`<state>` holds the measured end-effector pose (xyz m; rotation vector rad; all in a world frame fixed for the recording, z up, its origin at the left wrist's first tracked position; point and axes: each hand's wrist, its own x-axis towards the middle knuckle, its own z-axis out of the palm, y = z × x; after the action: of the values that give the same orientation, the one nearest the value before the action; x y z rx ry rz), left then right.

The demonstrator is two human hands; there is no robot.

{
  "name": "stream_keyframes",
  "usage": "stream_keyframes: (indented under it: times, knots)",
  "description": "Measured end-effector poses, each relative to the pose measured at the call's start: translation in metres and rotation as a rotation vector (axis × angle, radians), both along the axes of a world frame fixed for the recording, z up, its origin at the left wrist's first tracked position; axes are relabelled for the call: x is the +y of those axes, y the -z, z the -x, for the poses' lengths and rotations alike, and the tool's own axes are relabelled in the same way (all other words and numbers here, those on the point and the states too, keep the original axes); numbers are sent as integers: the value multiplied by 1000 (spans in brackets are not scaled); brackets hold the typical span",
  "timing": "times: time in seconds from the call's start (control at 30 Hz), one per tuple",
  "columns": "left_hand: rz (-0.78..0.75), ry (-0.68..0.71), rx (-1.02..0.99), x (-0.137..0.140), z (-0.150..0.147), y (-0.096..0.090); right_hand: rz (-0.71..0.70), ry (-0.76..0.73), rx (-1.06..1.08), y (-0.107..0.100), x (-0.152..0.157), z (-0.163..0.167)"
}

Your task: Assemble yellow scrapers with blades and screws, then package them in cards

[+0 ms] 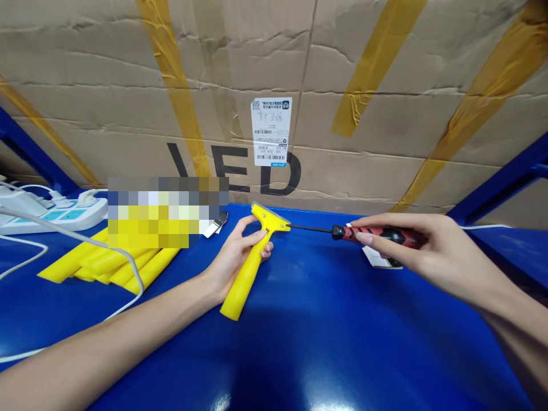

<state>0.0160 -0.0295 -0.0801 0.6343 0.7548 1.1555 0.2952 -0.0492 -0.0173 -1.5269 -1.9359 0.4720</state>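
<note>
My left hand (pixel 237 254) is closed around the neck of a yellow scraper (pixel 247 277), its handle slanting down and its blade head tilted at the top. Two screws show on the head, and a thin metal blade edge runs along its upper side. In my right hand (pixel 428 245) is a screwdriver (pixel 363 233) with a red and black handle, held almost level. Its shaft points left, and the tip is at the right-hand screw of the scraper head; I cannot tell whether it sits in the screw.
Several yellow scraper handles (pixel 124 262) lie piled on the blue surface (pixel 299 342) at left, partly blurred out. Beside them is a white power strip (pixel 81 214) with cables. A small white and black packet (pixel 381 258) lies under my right hand. A large cardboard box (pixel 342 160) stands behind.
</note>
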Motion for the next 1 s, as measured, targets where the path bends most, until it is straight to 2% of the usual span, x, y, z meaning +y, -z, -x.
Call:
stream_keyframes:
  times: [0.37, 0.43, 0.5, 0.6, 0.73, 0.77, 0.9, 1.0]
  knots:
    - [-46, 28, 49, -1, -2, -3, 26, -9, -28, 4, 0, -6]
    - [-48, 30, 59, -1, -2, -3, -20, -74, -55, 5, 1, -9]
    - [-53, 31, 82, -1, -2, -4, -135, -124, -73, 7, 1, -10]
    - [-93, 47, 130, -3, -3, -3, -223, -48, 2, 8, 1, -7]
    - [-156, 110, 198, -7, -4, -2, -79, 178, 322, 3, -2, -4]
    - [-162, 113, 211, -8, -4, -1, -34, 166, 394, 2, -3, -6]
    - [-167, 99, 237, -9, -4, -1, 192, -84, 547, 4, -9, -21]
    - [-190, 105, 260, -9, -6, 0, 157, -65, 506, 17, -9, -24]
